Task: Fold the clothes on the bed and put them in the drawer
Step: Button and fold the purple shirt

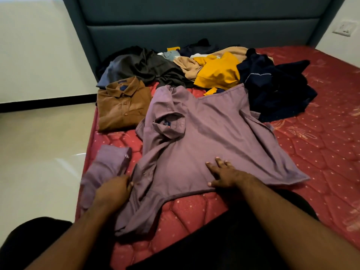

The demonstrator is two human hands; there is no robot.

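A purple collared shirt [210, 133] lies spread out on the red mattress [321, 137], collar toward the left. My left hand [114, 191] pinches the shirt's sleeve near the left bed edge, and the cuff end lies just beyond it. Flat on the shirt's lower part rests my right hand [224, 175], fingers apart. A folded brown shirt [122, 106] sits behind at the left. Unfolded clothes are heaped at the head of the bed: a dark grey garment [144, 67], a yellow one [218, 72], a beige one [189, 65] and navy ones [276, 86]. No drawer is in view.
A dark teal padded headboard [194, 22] stands behind the pile. Pale glossy floor [39, 152] runs along the bed's left edge. A wall socket [343, 29] is at the upper right. My dark-clothed knees are at the bottom of the view.
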